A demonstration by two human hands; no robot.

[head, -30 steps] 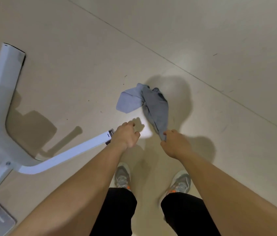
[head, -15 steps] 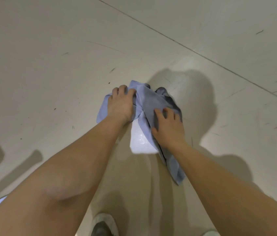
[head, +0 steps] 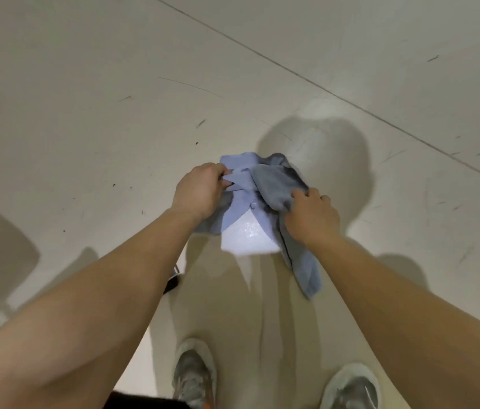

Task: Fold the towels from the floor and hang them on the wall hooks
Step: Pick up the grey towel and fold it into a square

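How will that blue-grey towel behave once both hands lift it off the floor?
Probably floppy: the towel is bunched in loose folds between the left hand and right hand, and one end trails limp past the right wrist. Likely light, since pinches at its edges seem to be enough. It should sag and swing rather than hold shape, so corners may need re-gripping.

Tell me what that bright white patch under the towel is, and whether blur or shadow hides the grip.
Head view: the patch looks like light glare on the glossy floor; a large shadow falls behind the towel. Left hand and right hand stay lit, gripping cloth; edges slightly soft; wide-angle distortion.
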